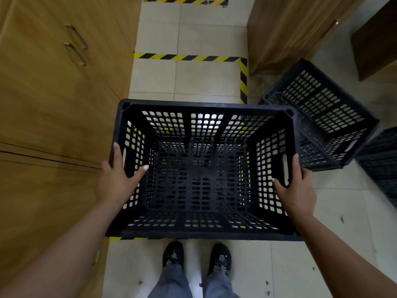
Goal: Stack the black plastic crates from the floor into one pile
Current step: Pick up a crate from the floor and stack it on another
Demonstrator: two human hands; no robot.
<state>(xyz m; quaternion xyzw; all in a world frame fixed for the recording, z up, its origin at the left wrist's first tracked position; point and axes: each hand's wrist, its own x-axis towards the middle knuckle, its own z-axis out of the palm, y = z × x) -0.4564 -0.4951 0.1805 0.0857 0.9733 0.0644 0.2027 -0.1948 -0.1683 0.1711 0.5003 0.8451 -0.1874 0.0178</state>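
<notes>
You held the black crate (202,168) w/ both hands: left hand (117,179) and right hand (297,186) gripped its short-side rims, above the floor tiles (193,78). Carry step, I'd say. Next: align it over the tilted crate (326,117) at right, then lower squarely.

Floor (193,78): pale tiles under you, marked with yellow-black tape (187,57).
Right of your right-hand fingers (297,166): a tilted black crate (326,117) on the tiles, another dark crate (384,160) just beyond it.
Below your fingers: your shoes (173,253).
Left of your left-hand fingers (117,153): wooden cabinets (53,93).
</notes>
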